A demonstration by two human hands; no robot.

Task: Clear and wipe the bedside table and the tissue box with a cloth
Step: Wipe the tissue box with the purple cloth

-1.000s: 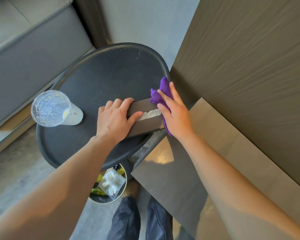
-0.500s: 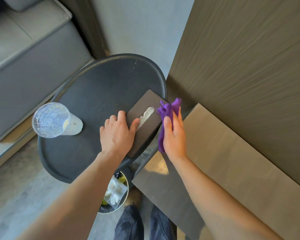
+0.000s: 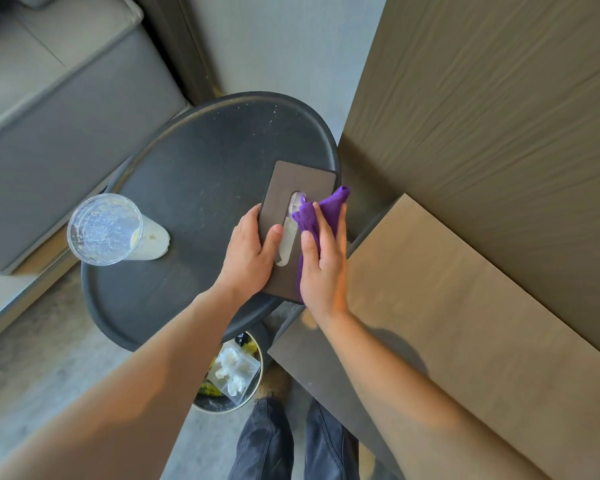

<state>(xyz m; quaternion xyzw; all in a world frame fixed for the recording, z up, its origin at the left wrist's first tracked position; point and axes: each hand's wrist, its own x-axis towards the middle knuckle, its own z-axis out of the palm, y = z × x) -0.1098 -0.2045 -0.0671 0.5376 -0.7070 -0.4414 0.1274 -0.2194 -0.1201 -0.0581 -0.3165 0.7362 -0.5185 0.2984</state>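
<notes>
Bin [image 3: 229,375] w/ crumpled tissues sits nearest, on the floor under the table's near rim, prob. for cleared rubbish. Above it the left hand [image 3: 248,258] clamps the tissue box [image 3: 302,181]: fingers round its left long side, thumb on top beside the slot, I'd say to stop it sliding under the wipe. The right hand [image 3: 323,268] lies flat, fingers straight, pressing the purple cloth [image 3: 321,211] onto the box's right half. The box lies slot-up at the right edge of the bedside table [image 3: 201,174]. Its long axis runs away from the person, far end leaning a bit right toward the wall panel [image 3: 482,116]. Further left, a plastic cup [image 3: 106,228] w/ dregs stands upright, well apart, not yet cleared.
</notes>
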